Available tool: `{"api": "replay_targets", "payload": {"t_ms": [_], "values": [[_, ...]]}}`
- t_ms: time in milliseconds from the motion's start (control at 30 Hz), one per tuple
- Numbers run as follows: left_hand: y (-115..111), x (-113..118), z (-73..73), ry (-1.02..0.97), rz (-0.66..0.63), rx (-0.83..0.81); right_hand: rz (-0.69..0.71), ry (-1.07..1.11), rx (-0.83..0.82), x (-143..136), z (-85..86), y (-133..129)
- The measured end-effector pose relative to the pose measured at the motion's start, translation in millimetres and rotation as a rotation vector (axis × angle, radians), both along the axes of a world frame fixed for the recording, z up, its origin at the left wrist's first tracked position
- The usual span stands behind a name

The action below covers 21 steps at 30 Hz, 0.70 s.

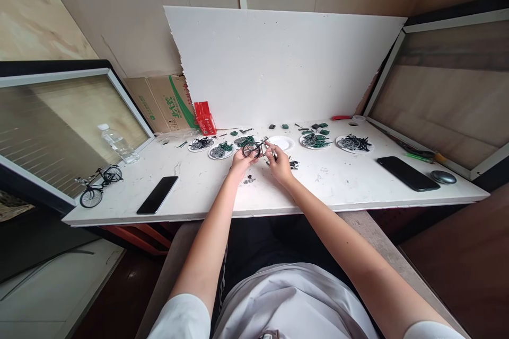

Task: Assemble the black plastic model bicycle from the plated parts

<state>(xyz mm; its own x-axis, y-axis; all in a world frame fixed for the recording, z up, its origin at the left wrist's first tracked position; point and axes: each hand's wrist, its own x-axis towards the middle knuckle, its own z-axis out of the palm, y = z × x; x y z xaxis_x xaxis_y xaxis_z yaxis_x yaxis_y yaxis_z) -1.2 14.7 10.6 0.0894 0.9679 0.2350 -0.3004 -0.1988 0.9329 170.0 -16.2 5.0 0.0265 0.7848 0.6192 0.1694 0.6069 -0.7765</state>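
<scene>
Over the middle of the white table, my left hand [240, 163] closes its fingers on a small black model bicycle [251, 149], whose spoked wheel shows above the fingers. My right hand [279, 163] is pinched at the other end of the same model, and its fingers hide part of the frame. Just behind the hands is a white paper plate [283, 142]. Small black parts [293, 164] lie beside my right hand, and a few more loose pieces [249, 180] rest in front, between my forearms.
Plates of green and black parts [316, 140] stand along the back. On the left are a finished model bicycle [99, 184], a phone [157, 195] and a plastic bottle [118, 143]. Another phone [407, 173] and a mouse [443, 177] lie right. A red box [205, 118] stands behind.
</scene>
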Motion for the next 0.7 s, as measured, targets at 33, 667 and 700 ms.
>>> {"api": "replay_targets", "payload": {"t_ms": [33, 667, 700], "values": [[0.0, 0.0, 0.0, 0.002, 0.006, -0.003, 0.012, -0.009, -0.010, -0.3, -0.3, 0.0], [1.3, 0.1, -2.8, 0.098, -0.009, 0.022, 0.029, -0.010, -0.047, -1.2, -4.8, 3.5], [1.5, 0.2, -2.7, 0.099, -0.011, 0.020, 0.030, 0.000, -0.054, -1.5, -4.7, 3.4]]}}
